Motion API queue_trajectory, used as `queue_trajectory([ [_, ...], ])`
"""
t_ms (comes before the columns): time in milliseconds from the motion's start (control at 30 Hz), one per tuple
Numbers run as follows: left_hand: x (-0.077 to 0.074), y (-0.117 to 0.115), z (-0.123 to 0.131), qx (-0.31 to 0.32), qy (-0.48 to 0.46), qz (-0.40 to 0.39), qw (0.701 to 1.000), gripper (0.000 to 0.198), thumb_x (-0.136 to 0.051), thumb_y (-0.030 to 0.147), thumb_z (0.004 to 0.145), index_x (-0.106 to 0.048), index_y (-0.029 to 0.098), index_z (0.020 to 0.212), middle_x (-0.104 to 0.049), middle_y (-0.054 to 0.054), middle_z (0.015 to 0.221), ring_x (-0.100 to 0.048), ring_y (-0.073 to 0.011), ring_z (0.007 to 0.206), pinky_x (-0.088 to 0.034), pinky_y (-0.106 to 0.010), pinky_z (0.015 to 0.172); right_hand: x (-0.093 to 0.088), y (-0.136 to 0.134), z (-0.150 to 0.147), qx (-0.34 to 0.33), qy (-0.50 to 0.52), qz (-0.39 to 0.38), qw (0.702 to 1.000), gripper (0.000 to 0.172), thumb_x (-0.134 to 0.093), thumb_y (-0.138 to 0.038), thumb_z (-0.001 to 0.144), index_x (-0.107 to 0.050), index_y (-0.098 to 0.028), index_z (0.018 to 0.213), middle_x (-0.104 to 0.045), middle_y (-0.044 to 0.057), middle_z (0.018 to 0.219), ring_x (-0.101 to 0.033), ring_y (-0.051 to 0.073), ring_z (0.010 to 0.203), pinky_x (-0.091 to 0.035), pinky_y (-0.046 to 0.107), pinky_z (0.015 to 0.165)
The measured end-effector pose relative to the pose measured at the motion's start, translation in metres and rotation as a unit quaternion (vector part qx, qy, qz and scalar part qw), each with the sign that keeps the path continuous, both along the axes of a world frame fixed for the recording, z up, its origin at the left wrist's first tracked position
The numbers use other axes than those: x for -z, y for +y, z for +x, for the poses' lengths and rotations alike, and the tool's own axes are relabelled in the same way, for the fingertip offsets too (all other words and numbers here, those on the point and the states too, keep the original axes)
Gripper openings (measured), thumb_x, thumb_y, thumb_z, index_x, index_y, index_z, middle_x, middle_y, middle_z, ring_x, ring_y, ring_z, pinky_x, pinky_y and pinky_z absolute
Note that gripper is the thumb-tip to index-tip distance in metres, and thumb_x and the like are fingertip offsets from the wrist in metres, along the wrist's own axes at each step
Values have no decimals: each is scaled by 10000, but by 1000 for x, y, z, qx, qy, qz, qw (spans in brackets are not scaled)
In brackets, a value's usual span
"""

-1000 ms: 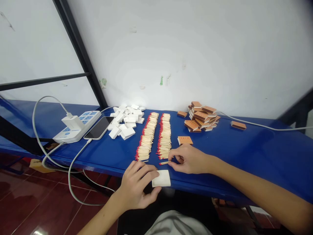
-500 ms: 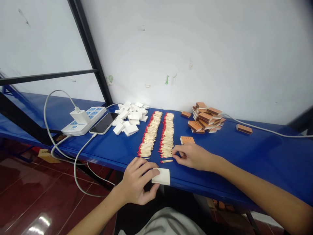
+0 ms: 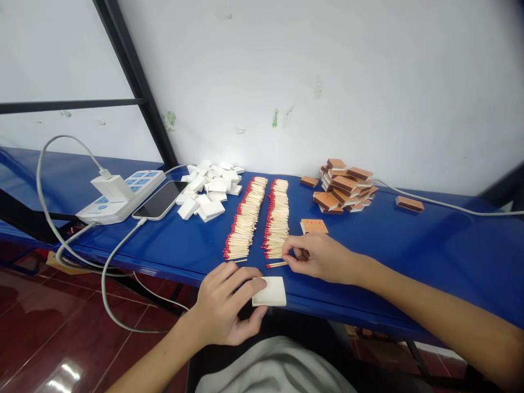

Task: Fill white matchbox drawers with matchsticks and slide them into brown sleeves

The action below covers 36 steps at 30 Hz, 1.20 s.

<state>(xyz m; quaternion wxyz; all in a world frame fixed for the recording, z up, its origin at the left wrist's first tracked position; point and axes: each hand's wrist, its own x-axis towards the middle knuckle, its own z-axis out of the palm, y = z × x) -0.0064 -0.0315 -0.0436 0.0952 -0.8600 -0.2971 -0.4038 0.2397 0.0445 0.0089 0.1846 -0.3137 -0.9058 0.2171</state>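
My left hand (image 3: pixel 229 303) grips a white matchbox tray (image 3: pixel 270 291) between thumb and fingers at the table's front edge. How much lies inside the tray I cannot make out. My right hand (image 3: pixel 317 256) is closed in a pinch over the plain end of a single match (image 3: pixel 276 265), whose red head points left. That match lies just in front of the right-hand row of matches (image 3: pixel 277 218). Left of it runs a second row of matches (image 3: pixel 245 218), red heads to the left. An orange matchbox (image 3: pixel 314 226) lies just behind my right hand.
White matchbox trays (image 3: pixel 213 188) are heaped at the back left, beside a phone (image 3: pixel 160 200) and a power strip (image 3: pixel 123 196) with cables. Orange matchboxes (image 3: pixel 346 185) are piled at the back right; one box (image 3: pixel 409 204) lies farther right. A black frame post (image 3: pixel 135 71) stands left.
My right hand has moved slightly left and its fingertips now cover the end of the single match. The left hand still holds the tray. The view has shifted a little.
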Motion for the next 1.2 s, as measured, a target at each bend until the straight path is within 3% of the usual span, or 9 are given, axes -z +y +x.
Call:
queue_trajectory([
  [267,-2,-7,6,-23,-22,-35,999,190,-592,240,852,-639,187,1028,-733,-80,969,-623,-201,760,-466,-343,681,4,2,2,-4,-4,-8,1000,80,-584,-158,839,-642,-176,787,-473,-69,541,-417,75,475,-314,201,523],
  [633,1,-3,2,-8,-8,-12,1000,174,-592,216,851,-637,184,1016,-733,-89,976,-612,-209,758,-450,-341,657,-2,2,3,-61,-8,32,998,211,-561,-213,921,-742,-163,1017,-617,-5,664,-528,110,577,-381,223,602],
  [900,0,-4,1,-9,-7,-6,1000,170,-579,218,857,-641,181,1011,-735,-96,981,-609,-206,739,-450,-341,646,-5,1,2,-82,-4,15,997,193,-549,-167,917,-708,-170,808,-568,-29,634,-459,96,567,-336,227,584],
  [1200,1,-5,1,-6,-6,-1,1000,177,-568,221,868,-641,187,1026,-738,-94,981,-624,-211,754,-446,-343,643,-4,0,2,-54,5,-5,999,176,-592,-229,903,-748,-151,875,-557,-27,593,-466,91,532,-356,216,565],
])
